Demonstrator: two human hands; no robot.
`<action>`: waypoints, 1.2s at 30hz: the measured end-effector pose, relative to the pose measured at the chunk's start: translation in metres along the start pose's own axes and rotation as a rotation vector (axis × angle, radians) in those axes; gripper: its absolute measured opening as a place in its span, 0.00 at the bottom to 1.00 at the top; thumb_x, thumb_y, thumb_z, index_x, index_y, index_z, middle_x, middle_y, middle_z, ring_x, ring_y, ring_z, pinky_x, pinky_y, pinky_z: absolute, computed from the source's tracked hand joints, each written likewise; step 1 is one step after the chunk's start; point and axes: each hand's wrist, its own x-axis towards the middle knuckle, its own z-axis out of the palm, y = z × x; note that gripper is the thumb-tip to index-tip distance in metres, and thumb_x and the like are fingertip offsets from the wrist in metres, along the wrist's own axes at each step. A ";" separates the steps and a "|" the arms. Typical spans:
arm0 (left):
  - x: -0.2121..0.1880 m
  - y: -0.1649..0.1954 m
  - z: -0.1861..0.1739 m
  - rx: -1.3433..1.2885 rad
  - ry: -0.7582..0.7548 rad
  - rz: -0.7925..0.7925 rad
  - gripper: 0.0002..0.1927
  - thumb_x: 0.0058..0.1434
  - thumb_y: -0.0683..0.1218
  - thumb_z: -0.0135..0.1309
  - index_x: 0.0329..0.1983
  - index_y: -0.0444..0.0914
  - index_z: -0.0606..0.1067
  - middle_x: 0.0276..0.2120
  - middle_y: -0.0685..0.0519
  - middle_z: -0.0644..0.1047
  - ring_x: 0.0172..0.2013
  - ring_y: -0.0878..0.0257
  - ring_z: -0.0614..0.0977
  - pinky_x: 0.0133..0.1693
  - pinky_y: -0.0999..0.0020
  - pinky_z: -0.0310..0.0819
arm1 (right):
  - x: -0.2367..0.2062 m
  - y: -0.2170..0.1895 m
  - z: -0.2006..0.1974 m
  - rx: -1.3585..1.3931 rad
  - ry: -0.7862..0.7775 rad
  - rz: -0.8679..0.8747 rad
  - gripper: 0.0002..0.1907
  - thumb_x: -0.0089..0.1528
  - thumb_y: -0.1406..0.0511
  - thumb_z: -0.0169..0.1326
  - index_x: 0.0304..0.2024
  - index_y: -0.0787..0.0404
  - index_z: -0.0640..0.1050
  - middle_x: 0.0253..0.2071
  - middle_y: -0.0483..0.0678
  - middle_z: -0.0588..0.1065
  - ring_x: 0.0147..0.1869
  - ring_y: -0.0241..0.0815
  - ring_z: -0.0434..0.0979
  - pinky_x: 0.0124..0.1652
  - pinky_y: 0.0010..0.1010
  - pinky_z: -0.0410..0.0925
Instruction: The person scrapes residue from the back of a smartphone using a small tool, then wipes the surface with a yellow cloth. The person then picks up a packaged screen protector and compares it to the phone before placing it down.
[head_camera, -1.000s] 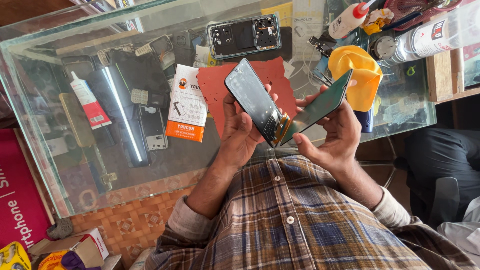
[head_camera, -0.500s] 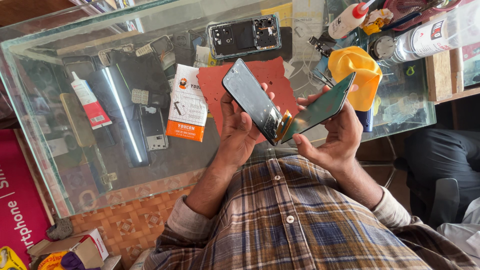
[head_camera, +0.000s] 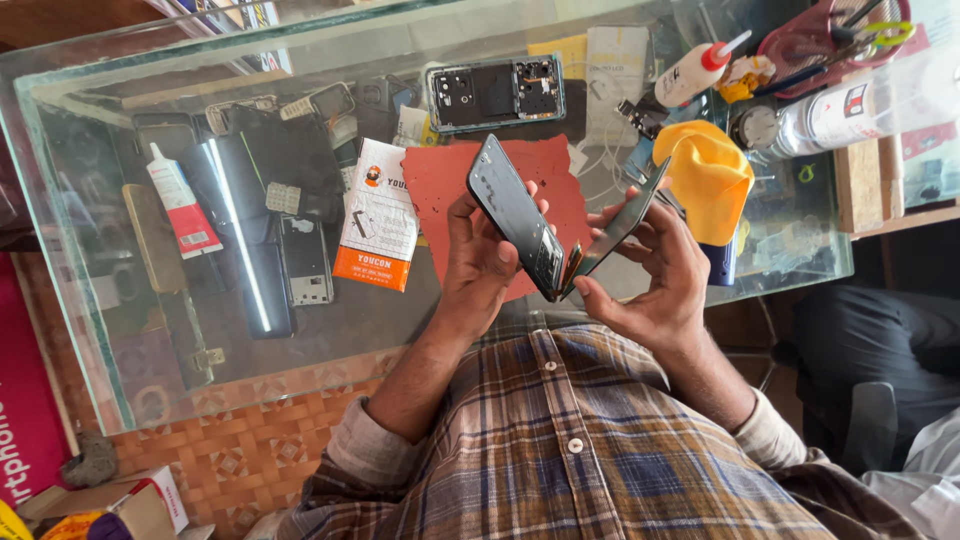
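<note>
1. A dark phone body (head_camera: 512, 225) and its thin dark screen panel (head_camera: 622, 228) are being held apart in a V just above the near edge of the glass counter (head_camera: 120, 330), the two halves meeting at the bottom, where a strip of orange-brown flex is showing in the gap.
2. The left hand (head_camera: 478, 262) is gripping the phone body, fingers closed round its back; the right hand (head_camera: 660, 280) is clamping the screen panel between thumb and fingers.
3. Both halves are looking glossy and nearly black; what lies inside the gap is too small to make out.
4. Under the hands a red mat (head_camera: 440, 185) is lying on the glass, partly hidden by them.
5. A red tray (head_camera: 790, 40) at the far right corner is holding scissors and other tools, cut off by the frame's top edge.
6. A yellow cloth (head_camera: 710, 175), a white glue bottle (head_camera: 690, 72), an opened phone frame (head_camera: 495, 92) and an orange-and-white packet (head_camera: 378, 215) are lying around the mat.
7. Phone parts beneath the glass are showing dimly through reflections.
</note>
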 end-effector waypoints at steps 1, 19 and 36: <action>0.001 0.000 0.000 0.003 -0.006 0.005 0.36 0.72 0.54 0.57 0.75 0.48 0.50 0.74 0.42 0.60 0.73 0.51 0.67 0.68 0.47 0.71 | 0.001 -0.001 0.000 -0.018 -0.001 0.008 0.46 0.55 0.68 0.70 0.70 0.73 0.61 0.61 0.56 0.71 0.66 0.48 0.78 0.63 0.40 0.77; 0.009 -0.006 -0.005 0.125 -0.061 0.060 0.31 0.72 0.48 0.60 0.70 0.45 0.56 0.72 0.45 0.63 0.70 0.55 0.70 0.67 0.55 0.73 | 0.020 -0.010 -0.003 -0.180 -0.096 0.013 0.44 0.52 0.68 0.70 0.67 0.73 0.65 0.59 0.57 0.73 0.62 0.48 0.80 0.57 0.39 0.78; 0.011 -0.012 -0.009 0.153 -0.106 0.060 0.31 0.71 0.44 0.59 0.71 0.45 0.57 0.71 0.44 0.64 0.69 0.55 0.71 0.62 0.57 0.80 | 0.024 -0.012 -0.001 -0.293 -0.159 -0.007 0.45 0.50 0.65 0.71 0.65 0.75 0.67 0.58 0.58 0.72 0.60 0.47 0.80 0.54 0.38 0.75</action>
